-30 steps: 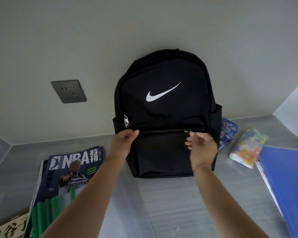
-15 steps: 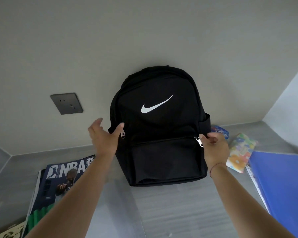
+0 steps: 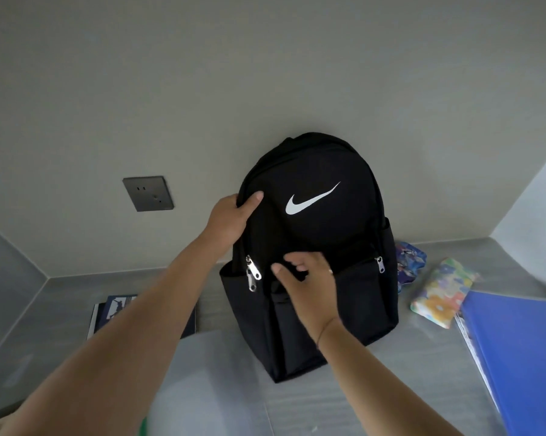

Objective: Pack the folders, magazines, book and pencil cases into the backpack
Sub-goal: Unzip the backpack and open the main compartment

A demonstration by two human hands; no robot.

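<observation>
**Black backpack upright at centre frame, both hands on its front**

The black backpack [image 3: 315, 247] with a white swoosh stands on the grey tabletop [image 3: 375, 401] at the centre of the frame, its back against the wall. Its zips look closed, so nothing inside shows. Three metal zip pulls are visible: two hanging together at the left edge [image 3: 252, 273], one at the right end of the front pocket [image 3: 380, 264].

The left hand [image 3: 230, 220] grips the backpack's upper left edge, thumb on the front panel and fingers wrapped out of sight behind. The right hand [image 3: 309, 283] lies against the front pocket with fingers loosely spread, holding nothing.

At right, two pencil cases lie just beside the bag: a dark blue patterned one [image 3: 411, 262] touching its side, then a floral one [image 3: 438, 297]. A blue folder [image 3: 523, 350] fills the lower right. A magazine [image 3: 114, 309] lies at left, partly hidden by the left forearm. A dark wall socket [image 3: 148, 193] sits left of the bag. Open tabletop remains in front of the backpack.
</observation>
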